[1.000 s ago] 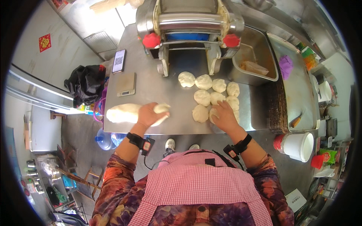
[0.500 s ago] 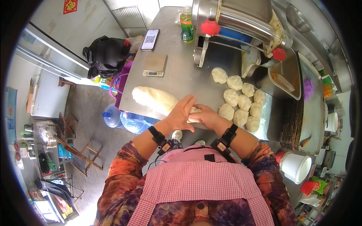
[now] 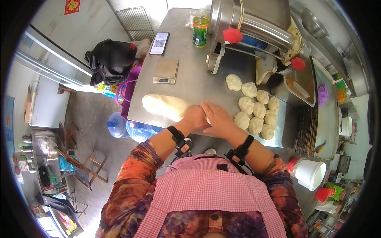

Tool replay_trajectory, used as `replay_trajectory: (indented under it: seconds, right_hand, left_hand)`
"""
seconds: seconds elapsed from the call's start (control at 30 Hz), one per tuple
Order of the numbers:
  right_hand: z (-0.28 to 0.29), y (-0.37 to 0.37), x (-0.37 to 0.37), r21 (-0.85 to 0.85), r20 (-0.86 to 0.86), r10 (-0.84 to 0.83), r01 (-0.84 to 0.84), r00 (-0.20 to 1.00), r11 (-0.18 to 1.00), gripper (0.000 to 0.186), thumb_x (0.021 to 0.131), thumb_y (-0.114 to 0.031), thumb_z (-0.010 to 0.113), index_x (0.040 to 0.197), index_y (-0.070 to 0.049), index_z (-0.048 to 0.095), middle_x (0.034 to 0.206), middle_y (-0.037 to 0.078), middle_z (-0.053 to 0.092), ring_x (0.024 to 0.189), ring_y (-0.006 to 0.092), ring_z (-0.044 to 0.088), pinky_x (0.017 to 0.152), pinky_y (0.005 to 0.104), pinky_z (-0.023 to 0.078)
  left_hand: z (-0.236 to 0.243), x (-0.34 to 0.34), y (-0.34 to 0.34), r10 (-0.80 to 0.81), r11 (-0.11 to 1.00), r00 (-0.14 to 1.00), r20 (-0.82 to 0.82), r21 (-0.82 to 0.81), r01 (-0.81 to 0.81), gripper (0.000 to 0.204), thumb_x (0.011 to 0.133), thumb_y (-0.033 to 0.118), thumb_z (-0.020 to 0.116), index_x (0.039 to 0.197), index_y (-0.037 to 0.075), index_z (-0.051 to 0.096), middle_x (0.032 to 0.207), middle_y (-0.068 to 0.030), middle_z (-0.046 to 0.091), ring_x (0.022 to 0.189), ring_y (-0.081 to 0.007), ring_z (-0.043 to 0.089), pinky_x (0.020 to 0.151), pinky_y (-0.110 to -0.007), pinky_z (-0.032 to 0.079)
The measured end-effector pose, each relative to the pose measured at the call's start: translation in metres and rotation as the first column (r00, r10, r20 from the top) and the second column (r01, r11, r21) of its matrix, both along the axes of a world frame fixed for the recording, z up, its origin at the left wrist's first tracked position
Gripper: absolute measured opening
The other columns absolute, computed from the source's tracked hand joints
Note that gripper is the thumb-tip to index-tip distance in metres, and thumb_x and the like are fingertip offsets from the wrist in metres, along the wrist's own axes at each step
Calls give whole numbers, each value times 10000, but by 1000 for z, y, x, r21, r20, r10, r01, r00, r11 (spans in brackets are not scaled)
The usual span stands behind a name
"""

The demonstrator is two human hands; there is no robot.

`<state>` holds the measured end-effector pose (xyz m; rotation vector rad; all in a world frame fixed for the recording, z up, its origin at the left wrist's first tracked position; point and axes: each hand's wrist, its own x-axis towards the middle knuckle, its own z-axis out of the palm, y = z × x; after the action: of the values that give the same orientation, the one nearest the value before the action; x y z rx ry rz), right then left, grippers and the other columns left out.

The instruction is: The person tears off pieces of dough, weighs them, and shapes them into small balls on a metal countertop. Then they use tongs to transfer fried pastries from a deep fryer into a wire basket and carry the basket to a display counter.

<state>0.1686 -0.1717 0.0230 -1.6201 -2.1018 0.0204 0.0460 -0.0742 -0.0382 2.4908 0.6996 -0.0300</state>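
A long pale roll of dough lies along the near left part of the steel table. My left hand is curled closed on the roll's right end, hiding that end. My right hand lies against it, its fingers stretched out and their tips over the knuckles of the left. A small bit of white dough shows between the two hands. Several rounded dough lumps sit grouped to the right of my hands, apart from them.
Beyond the lumps stands a steel roller machine with red knobs. A scale, a phone and a green-labelled bottle stand farther back. At the right are a steel bin and stacked dark trays.
My left hand has gone from flat and stretched to curled on the dough's end. The right hand has unbent its fingers and come up over the left. The view has shifted slightly.
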Motion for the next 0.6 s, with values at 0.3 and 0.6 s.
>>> replay_trajectory:
  seconds: [0.3,0.6]
  right_hand:
    - [-8,-10,8,-894,-409,-671,-123,618,431,464,644,-103,693,1086,-7,588,983,111,657,812,215,643,752,326,515]
    - [55,-5,29,-284,-957,-289,-210,7,936,604,794,-168,675,1323,-12,430,1270,121,519,1107,194,543,941,312,440]
  left_hand:
    - [2,-1,-3,-220,950,972,82,245,194,199,678,273,669,820,142,621,788,-77,660,821,-266,626,799,-375,446]
    - [27,-4,19,41,927,923,383,-359,108,555,859,451,584,1231,41,545,1227,-170,559,1136,-289,535,975,-388,404]
